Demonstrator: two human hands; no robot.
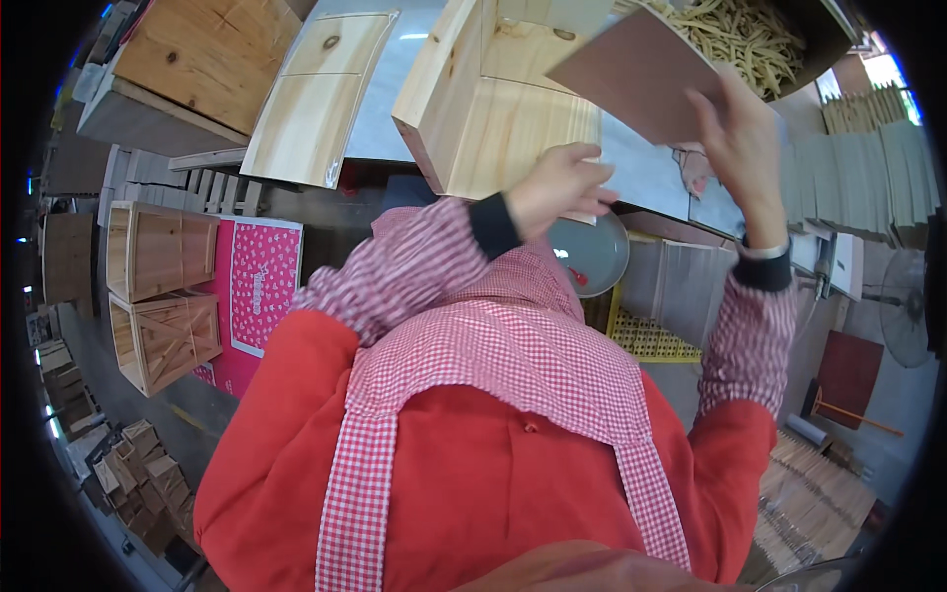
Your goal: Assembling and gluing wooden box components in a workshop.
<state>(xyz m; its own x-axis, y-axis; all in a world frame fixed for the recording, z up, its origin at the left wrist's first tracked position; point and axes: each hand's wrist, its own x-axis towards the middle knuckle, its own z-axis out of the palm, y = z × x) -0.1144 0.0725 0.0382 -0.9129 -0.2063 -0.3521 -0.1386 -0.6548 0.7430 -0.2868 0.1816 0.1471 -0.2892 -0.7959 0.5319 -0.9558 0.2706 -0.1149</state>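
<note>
My right hand (pixel 745 133) grips a flat, brown rectangular sheet (pixel 641 74) by its right edge, thumb on the face turned to me. The sheet is tilted above the right side of a pale wooden box (pixel 513 128); whether it is sandpaper or thin board I cannot tell. The box stands on the blue-grey tabletop (pixel 380 118), and its inside shows knots and wood grain. My left hand (pixel 567 187) is at the box's near right edge, fingers apart, with nothing in it. Whether its fingertips touch the wood is unclear.
A carton of pale shredded strips (pixel 740 44) stands behind my right hand. Wrapped wooden panels (pixel 316 99) lie on the table to the left, near a wooden box (pixel 202 59). Below the table edge is a round grey surface (pixel 597 247). A fan (pixel 903 306) stands far right.
</note>
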